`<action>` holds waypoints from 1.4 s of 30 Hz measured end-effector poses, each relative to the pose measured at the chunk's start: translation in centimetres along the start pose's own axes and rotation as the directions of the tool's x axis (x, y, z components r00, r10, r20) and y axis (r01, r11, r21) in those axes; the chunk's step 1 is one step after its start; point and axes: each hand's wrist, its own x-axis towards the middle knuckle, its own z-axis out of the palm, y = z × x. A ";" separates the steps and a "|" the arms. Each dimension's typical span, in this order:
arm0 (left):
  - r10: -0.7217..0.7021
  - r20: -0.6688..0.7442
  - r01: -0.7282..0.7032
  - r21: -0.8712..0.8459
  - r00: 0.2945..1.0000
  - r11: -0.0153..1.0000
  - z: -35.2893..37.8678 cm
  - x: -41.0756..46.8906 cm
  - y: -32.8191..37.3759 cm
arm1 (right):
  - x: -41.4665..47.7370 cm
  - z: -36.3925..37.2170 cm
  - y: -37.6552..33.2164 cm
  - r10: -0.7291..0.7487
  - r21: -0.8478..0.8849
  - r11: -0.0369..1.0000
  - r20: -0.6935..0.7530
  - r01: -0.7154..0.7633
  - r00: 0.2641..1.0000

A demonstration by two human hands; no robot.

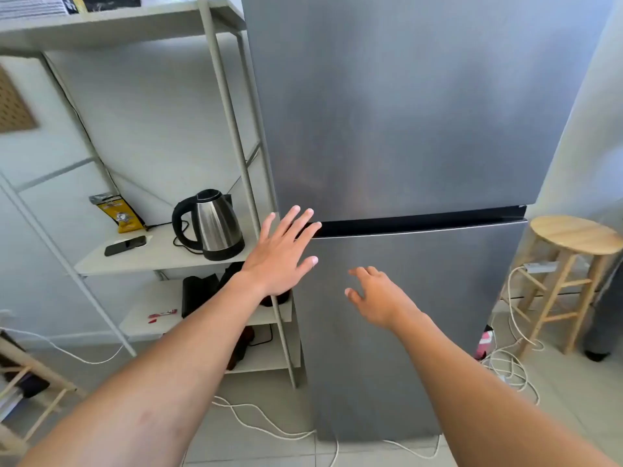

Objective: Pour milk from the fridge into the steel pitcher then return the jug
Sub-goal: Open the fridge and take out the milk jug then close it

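Note:
A tall grey steel fridge [404,112] fills the middle of the view, both doors closed, with a dark gap [421,224] between the upper and lower door. My left hand [283,254] is spread flat, fingertips at the left end of that gap. My right hand [377,298] hovers in front of the lower door [421,332], fingers loosely curled and holding nothing. No milk jug or steel pitcher is in sight.
A pale metal shelf rack [232,136] stands left of the fridge with a steel electric kettle [210,225], a phone [125,246] and a yellow bag [118,210]. A wooden stool [569,264] stands to the right. White cables [505,365] trail over the tiled floor.

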 end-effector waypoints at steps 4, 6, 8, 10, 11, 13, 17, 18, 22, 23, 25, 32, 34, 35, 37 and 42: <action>0.076 -0.031 -0.073 0.086 0.997 0.994 -0.4 2.2 -1.7 | 2.1 0.4 -0.3 -0.009 -0.031 0.999 -0.012 0.008 1.000; 0.115 -0.053 -0.107 0.121 0.992 0.987 -0.2 3.6 -2.5 | 3.2 0.7 -0.5 -0.010 -0.046 0.999 -0.035 0.008 0.999; 0.173 -0.091 -0.151 0.204 0.981 0.967 -0.1 4.6 -3.4 | 3.8 1.0 -0.7 -0.024 -0.050 0.999 -0.067 0.021 0.997; 0.246 -0.157 -0.193 0.289 0.956 0.937 0.0 6.1 -4.4 | 4.8 1.5 -0.8 -0.038 -0.063 0.997 -0.103 0.032 0.994; 0.290 -0.189 -0.217 0.331 0.938 0.918 -0.1 6.9 -5.0 | 5.4 1.6 -0.9 -0.039 -0.066 0.997 -0.124 0.031 0.992; 0.392 -0.216 -0.282 0.408 0.894 0.868 -0.3 8.3 -5.8 | 6.2 1.7 -1.1 -0.034 -0.072 0.997 -0.149 0.024 0.988; 0.574 -0.233 -0.384 0.545 0.785 0.746 -0.8 11.2 -8.2 | 8.3 1.8 -2.0 -0.040 -0.116 0.993 -0.174 0.020 0.984; 0.591 -0.245 -0.384 0.562 0.769 0.732 -1.2 11.8 -8.5 | 8.7 1.8 -2.2 -0.043 -0.118 0.993 -0.182 0.021 0.982; 0.636 -0.246 -0.410 0.585 0.732 0.699 -1.3 14.0 -10.1 | 10.1 2.3 -3.2 -0.054 -0.120 0.992 -0.199 0.030 0.978; 0.652 -0.252 -0.420 0.591 0.715 0.689 -1.2 14.4 -10.4 | 10.4 2.5 -3.4 -0.059 -0.123 0.992 -0.210 0.034 0.976; 0.690 -0.297 -0.423 0.612 0.660 0.668 -0.8 15.0 -10.9 | 11.0 2.8 -3.7 -0.072 -0.143 0.989 -0.241 0.038 0.968; 0.728 -0.498 -0.434 0.588 0.471 0.683 0.8 16.5 -11.0 | 12.5 3.7 -3.9 -0.066 -0.188 0.982 -0.304 0.008 0.951; 0.729 -0.525 -0.445 0.578 0.440 0.684 1.0 16.7 -10.9 | 12.7 3.8 -3.9 -0.060 -0.188 0.982 -0.320 -0.002 0.946; 0.727 -0.535 -0.446 0.574 0.430 0.687 1.0 16.8 -11.0 | 12.8 3.8 -4.1 -0.055 -0.188 0.982 -0.325 -0.007 0.944; 0.725 -0.550 -0.448 0.570 0.415 0.689 1.2 16.8 -11.1 | 13.1 3.7 -4.4 -0.038 -0.188 0.982 -0.323 -0.024 0.946; 0.712 -0.572 -0.444 0.557 0.407 0.701 1.2 16.7 -11.1 | 13.6 3.9 -5.2 -0.035 -0.187 0.982 -0.303 -0.024 0.952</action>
